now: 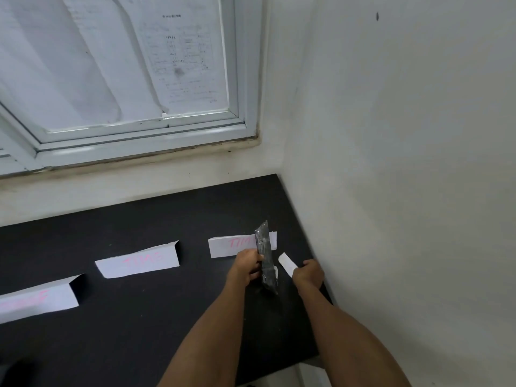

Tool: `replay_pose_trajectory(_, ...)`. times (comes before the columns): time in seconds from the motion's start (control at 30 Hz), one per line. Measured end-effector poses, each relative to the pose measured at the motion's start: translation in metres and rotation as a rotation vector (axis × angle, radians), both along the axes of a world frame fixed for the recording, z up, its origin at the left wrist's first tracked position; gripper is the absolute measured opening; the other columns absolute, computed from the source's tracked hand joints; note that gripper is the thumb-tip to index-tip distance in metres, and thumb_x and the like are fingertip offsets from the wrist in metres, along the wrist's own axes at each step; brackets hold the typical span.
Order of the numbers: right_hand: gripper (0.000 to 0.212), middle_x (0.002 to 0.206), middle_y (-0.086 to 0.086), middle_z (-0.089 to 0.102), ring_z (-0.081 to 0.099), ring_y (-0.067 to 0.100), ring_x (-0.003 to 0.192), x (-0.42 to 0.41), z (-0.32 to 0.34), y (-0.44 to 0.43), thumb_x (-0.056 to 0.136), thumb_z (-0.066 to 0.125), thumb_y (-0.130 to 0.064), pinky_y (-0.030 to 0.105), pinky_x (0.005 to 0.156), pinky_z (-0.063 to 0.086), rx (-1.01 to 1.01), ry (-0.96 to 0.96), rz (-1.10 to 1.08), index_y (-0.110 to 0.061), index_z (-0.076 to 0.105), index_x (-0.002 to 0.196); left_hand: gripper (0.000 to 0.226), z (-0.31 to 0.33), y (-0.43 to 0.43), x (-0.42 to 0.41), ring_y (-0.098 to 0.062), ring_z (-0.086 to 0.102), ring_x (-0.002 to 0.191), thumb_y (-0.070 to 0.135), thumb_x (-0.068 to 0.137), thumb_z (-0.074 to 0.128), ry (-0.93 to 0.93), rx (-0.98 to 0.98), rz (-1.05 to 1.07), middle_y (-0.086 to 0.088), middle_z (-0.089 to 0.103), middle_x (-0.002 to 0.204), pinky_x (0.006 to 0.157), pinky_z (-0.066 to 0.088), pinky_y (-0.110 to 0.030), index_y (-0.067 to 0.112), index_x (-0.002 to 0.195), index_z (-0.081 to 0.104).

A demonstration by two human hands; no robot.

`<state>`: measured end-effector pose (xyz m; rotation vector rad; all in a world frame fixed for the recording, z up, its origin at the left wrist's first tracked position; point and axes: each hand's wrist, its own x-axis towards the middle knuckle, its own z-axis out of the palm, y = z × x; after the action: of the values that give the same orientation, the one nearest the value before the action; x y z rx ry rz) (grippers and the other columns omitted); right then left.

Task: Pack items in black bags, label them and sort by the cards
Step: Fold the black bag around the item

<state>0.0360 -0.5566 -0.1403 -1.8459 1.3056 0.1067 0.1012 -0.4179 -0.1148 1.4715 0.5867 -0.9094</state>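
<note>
Two bare forearms are seen stretched forward over a black table [125,331] that is set into the corner of a room. Above the table's right end, a slim black bag [267,265] is held upright by the left hand [247,265], whose fingers are curled round its left edge. Just beside the bag, a small white label strip [287,263] is pinched by the right hand [308,275]. Behind the bag, a right card [237,245] with pink lettering is partly covered. A middle card [139,261] and a left card [36,301], also lettered in pink, are lined up leftward. Beyond them, a white-framed window [245,79] is covered with printed sheets [181,60].
</note>
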Motion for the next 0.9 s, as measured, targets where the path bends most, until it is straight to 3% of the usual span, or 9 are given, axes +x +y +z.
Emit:
replay_pose_trajectory(0.2,0.04,0.121,0.014,0.064,0.059,0.032,0.113,0.008,0.017,0.02,0.079,0.056,-0.002,0.034,0.092,0.046,0.0,-0.147,-0.168,-0.009,0.061,0.119,0.043,0.003,0.016,0.001,-0.027,0.047,0.062,0.003,0.088,0.041,-0.032,-0.037,0.017,-0.041,0.057,0.107,0.084,0.056,-0.042,-0.003,0.129,0.051)
replay_pose_trajectory(0.3,0.036,0.104,0.011,0.071,0.064,0.03,0.102,0.017,0.038,0.039,0.076,0.058,-0.001,0.036,0.09,0.05,0.034,-0.313,-0.235,-0.01,0.066,0.11,0.032,0.018,0.026,-0.003,-0.012,0.044,0.04,0.002,0.085,0.037,-0.026,-0.123,0.089,-0.013,0.056,0.061,0.061,0.055,-0.033,0.0,0.111,0.056)
replay_pose_trajectory(0.37,0.032,0.094,0.011,0.073,0.069,0.028,0.091,0.023,0.053,0.057,0.075,0.068,-0.005,0.038,0.086,0.055,0.114,-0.436,-0.211,-0.009,0.067,0.106,0.027,0.03,0.036,-0.006,-0.01,0.044,0.035,0.0,0.083,0.033,-0.034,-0.195,0.127,-0.001,0.049,0.047,0.052,0.049,-0.026,0.007,0.096,0.055)
replay_pose_trajectory(0.43,0.031,0.088,0.009,0.073,0.071,0.024,0.081,0.026,0.068,0.079,0.072,0.077,-0.01,0.037,0.08,0.058,0.202,-0.529,-0.182,-0.01,0.068,0.102,0.031,0.042,0.046,-0.01,-0.012,0.054,0.041,-0.004,0.081,0.03,-0.07,-0.274,0.187,-0.002,0.057,0.049,0.049,0.05,-0.024,0.008,0.09,0.057)
replay_pose_trajectory(0.57,0.025,0.078,-0.001,0.071,0.069,0.015,0.074,0.021,0.093,0.132,0.071,0.081,-0.018,0.023,0.07,0.055,0.214,-0.61,-0.098,-0.016,0.069,0.093,0.033,0.067,0.081,-0.02,-0.02,0.066,0.063,-0.008,0.081,0.033,-0.13,-0.332,0.305,-0.011,0.067,0.076,0.055,0.055,-0.027,0.008,0.083,0.063)
replay_pose_trajectory(0.63,0.024,0.081,0.0,0.073,0.069,0.015,0.074,0.014,0.104,0.159,0.073,0.08,-0.019,0.019,0.066,0.052,0.239,-0.643,-0.091,-0.018,0.068,0.093,0.032,0.078,0.105,-0.024,-0.022,0.065,0.074,-0.008,0.084,0.035,-0.191,-0.307,0.33,-0.013,0.065,0.091,0.06,0.055,-0.031,0.009,0.096,0.059)
replay_pose_trajectory(0.73,0.025,0.086,0.004,0.074,0.069,0.017,0.077,0.002,0.117,0.197,0.074,0.08,-0.018,0.029,0.07,0.057,0.276,-0.693,-0.109,-0.017,0.068,0.097,0.044,0.093,0.145,-0.033,-0.032,0.062,0.101,-0.008,0.089,0.036,-0.218,-0.326,0.391,-0.016,0.06,0.115,0.08,0.055,-0.042,0.016,0.125,0.046)
replay_pose_trajectory(0.8,0.028,0.088,0.005,0.074,0.069,0.017,0.077,-0.005,0.126,0.224,0.076,0.079,-0.017,0.027,0.067,0.057,0.323,-0.715,-0.072,-0.015,0.067,0.101,0.044,0.105,0.172,-0.041,-0.034,0.061,0.102,-0.006,0.09,0.036,-0.202,-0.366,0.439,-0.016,0.061,0.116,0.08,0.054,-0.044,0.017,0.126,0.046)
replay_pose_trajectory(0.9,0.028,0.091,0.006,0.073,0.071,0.018,0.082,-0.021,0.14,0.275,0.078,0.078,-0.014,0.024,0.065,0.057,0.393,-0.725,0.01,-0.014,0.066,0.103,0.029,0.124,0.223,-0.057,-0.029,0.062,0.085,0.001,0.088,0.038,-0.191,-0.393,0.522,-0.013,0.065,0.096,0.065,0.053,-0.036,0.014,0.107,0.056)
